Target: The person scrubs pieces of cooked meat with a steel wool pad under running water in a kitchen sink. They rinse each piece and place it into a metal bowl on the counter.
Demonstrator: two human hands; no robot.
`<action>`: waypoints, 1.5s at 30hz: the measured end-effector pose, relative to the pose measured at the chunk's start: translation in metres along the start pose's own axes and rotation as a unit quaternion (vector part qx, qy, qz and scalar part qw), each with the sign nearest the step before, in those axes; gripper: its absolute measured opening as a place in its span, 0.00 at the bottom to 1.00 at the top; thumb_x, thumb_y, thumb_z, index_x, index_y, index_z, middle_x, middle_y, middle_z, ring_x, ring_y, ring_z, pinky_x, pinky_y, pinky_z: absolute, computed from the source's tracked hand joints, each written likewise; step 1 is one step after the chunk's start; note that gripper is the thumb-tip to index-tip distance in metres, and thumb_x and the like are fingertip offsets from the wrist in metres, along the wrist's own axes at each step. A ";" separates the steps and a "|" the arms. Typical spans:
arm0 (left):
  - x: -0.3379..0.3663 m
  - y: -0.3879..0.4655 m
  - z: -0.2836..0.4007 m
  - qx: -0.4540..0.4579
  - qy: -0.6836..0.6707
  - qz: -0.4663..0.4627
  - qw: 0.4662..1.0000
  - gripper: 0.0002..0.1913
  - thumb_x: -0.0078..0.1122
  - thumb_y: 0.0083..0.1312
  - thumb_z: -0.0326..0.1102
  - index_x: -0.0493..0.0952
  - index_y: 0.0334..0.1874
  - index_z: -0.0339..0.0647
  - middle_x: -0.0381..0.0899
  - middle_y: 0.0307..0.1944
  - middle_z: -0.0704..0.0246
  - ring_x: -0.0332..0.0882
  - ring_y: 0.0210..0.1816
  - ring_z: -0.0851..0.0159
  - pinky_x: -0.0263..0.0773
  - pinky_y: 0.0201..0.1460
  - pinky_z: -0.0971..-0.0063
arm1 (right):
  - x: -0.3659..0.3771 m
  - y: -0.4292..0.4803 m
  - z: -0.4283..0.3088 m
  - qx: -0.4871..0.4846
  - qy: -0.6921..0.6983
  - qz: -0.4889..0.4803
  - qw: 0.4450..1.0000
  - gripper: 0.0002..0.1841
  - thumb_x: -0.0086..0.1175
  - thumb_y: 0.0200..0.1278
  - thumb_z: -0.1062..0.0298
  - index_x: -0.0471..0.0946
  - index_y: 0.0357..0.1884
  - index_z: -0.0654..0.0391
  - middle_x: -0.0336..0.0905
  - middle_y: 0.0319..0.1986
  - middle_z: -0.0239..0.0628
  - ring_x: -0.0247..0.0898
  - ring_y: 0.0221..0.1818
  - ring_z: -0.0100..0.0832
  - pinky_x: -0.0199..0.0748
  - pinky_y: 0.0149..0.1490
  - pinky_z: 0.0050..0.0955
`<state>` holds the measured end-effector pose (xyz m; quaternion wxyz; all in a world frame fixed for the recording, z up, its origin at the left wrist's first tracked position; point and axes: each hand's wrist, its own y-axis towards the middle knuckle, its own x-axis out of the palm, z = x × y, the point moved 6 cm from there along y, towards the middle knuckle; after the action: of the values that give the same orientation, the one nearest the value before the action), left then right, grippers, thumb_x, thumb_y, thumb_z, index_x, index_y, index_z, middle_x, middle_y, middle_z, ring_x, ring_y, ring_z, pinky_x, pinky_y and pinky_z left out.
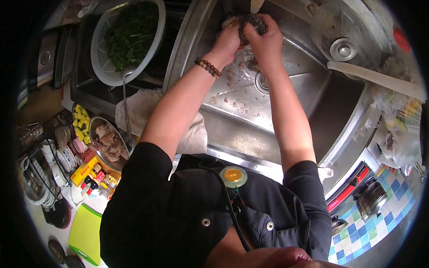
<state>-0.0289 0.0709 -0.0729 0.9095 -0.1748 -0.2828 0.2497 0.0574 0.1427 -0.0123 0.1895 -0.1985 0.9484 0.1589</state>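
Note:
At the far end of the stainless steel sink (pixel 303 88), my right hand (pixel 268 40) grips a dark, shiny mesh bundle, which looks like a steel wire scourer (pixel 257 24). My left hand (pixel 228 43), with a beaded bracelet (pixel 208 67) on its wrist, closes on the bundle's other side. Its fingertips are partly hidden, and a pale patch beside them is too blurred to name. The pale tip of a faucet (pixel 256 5) hangs just above. Water runs beneath my hands toward the drain (pixel 263 83), with brown scraps scattered over the sink floor.
Left of the sink, a white colander (pixel 97 50) holds cut greens, with a ladle (pixel 124 104) beside it. A cloth (pixel 191 137) drapes over the near edge. Farther left are a bowl of meat (pixel 109 142) and a green cutting board (pixel 85 231). Plastic bags (pixel 399 127) lie right.

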 end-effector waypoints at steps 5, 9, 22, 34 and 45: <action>-0.005 -0.015 -0.010 -0.018 0.040 0.026 0.999 0.15 0.43 0.72 0.50 0.73 0.49 0.50 0.74 0.43 0.78 0.71 0.42 0.77 0.68 0.39 0.75 | 0.006 0.021 0.060 0.121 0.060 0.030 0.990 0.19 0.62 0.50 0.64 0.77 0.41 0.66 0.80 0.29 0.43 0.76 0.31 0.28 0.74 0.38 0.27; -0.012 -0.005 0.002 0.032 0.049 0.027 0.998 0.15 0.44 0.72 0.49 0.73 0.50 0.49 0.74 0.41 0.77 0.71 0.40 0.75 0.68 0.38 0.76 | -0.011 0.013 0.016 0.141 0.166 0.003 0.976 0.19 0.61 0.50 0.63 0.77 0.40 0.67 0.80 0.27 0.43 0.76 0.30 0.27 0.74 0.37 0.28; -0.001 0.004 -0.017 -0.098 -0.232 0.109 0.962 0.13 0.39 0.73 0.42 0.73 0.45 0.44 0.78 0.42 0.66 0.76 0.42 0.63 0.73 0.48 0.64 | 0.001 -0.035 -0.012 -0.008 -0.022 -0.007 1.000 0.16 0.62 0.52 0.65 0.76 0.42 0.61 0.80 0.29 0.47 0.78 0.31 0.35 0.74 0.38 0.31; 0.010 -0.004 -0.026 -0.182 -0.320 0.038 0.929 0.15 0.37 0.71 0.39 0.74 0.44 0.40 0.78 0.44 0.62 0.77 0.47 0.58 0.73 0.53 0.60 | -0.001 -0.044 -0.013 -0.111 -0.090 -0.114 0.983 0.16 0.62 0.51 0.68 0.77 0.42 0.59 0.80 0.35 0.44 0.78 0.38 0.40 0.73 0.43 0.33; -0.008 0.007 -0.032 -0.154 -0.277 0.071 0.946 0.16 0.35 0.72 0.40 0.74 0.46 0.39 0.78 0.44 0.62 0.76 0.46 0.57 0.73 0.53 0.59 | 0.001 -0.047 -0.020 -0.181 -0.143 -0.178 0.957 0.18 0.61 0.55 0.65 0.77 0.47 0.61 0.81 0.36 0.40 0.78 0.35 0.29 0.74 0.43 0.28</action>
<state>-0.0176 0.0664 -0.1043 0.7370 -0.2563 -0.5459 0.3052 0.0708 0.0941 -0.0055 0.3093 -0.3706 0.8158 0.3184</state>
